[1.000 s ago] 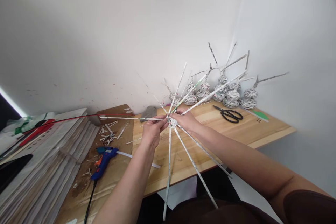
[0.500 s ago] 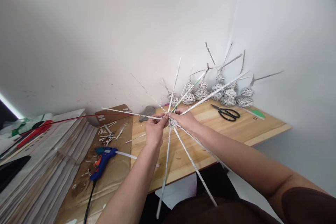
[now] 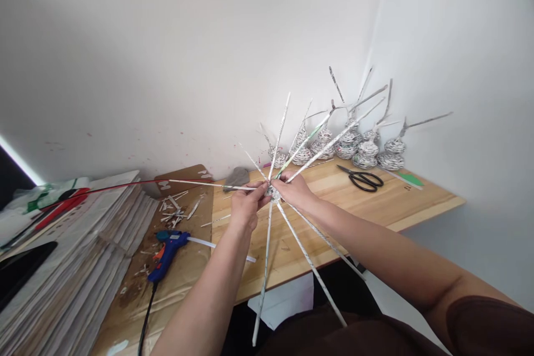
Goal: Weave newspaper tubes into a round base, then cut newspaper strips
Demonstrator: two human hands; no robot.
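Several rolled paper tubes [image 3: 306,256] spread out like spokes from a small woven paper base [image 3: 274,193] held up above the wooden table. My left hand [image 3: 248,200] pinches the base at its left edge, thumb on top, fingers closed. On the upper right side my right hand [image 3: 294,188] grips the base too, its thumb near the left thumb and its other fingers partly hidden underneath. Some spokes point toward the wall, others toward my body. A green-marked paper tube [image 3: 306,140] leans out to the upper right.
Gourd-shaped woven paper pieces [image 3: 367,154] line the back of the wooden table [image 3: 417,200]. Black scissors [image 3: 362,179] lie before them. At left are a blue glue gun [image 3: 169,255], paper scraps [image 3: 174,211], a grey stone-like lump [image 3: 237,179] and a stack of newspapers [image 3: 95,256].
The spoke that pointed to the upper left now looks much shorter, and the left and upper-right spokes have shifted slightly. Both hands keep hold of the base; the whole view has moved a little.
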